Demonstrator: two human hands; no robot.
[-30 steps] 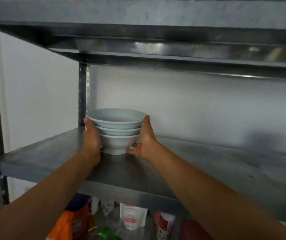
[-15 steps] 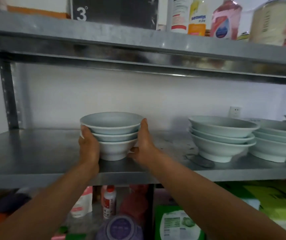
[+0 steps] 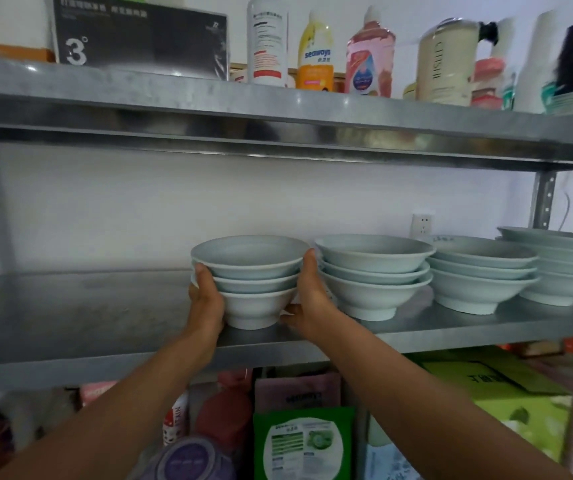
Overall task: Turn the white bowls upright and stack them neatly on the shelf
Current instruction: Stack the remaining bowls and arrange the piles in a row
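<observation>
A stack of three upright white bowls [image 3: 253, 271] stands on the grey metal shelf [image 3: 70, 317]. My left hand [image 3: 207, 303] clasps its left side and my right hand [image 3: 311, 296] clasps its right side, thumbs low near the base. Right beside it stands a second stack of three upright bowls [image 3: 375, 271], almost touching my right hand. A third bowl stack [image 3: 482, 271] and a fourth bowl stack [image 3: 562, 268] follow further right on the same shelf.
The shelf above [image 3: 278, 112] carries a dark box [image 3: 139, 36] and several bottles [image 3: 316, 50]. Packets, boxes and bottles fill the level below [image 3: 302, 441]. A wall socket [image 3: 421, 225] sits behind the bowls. Bare shelf surface stretches to the left of the held stack.
Both hands have slid the three-bowl stack rightwards along the shelf, from the left post to right beside the other stacks. The view has panned right with it.
</observation>
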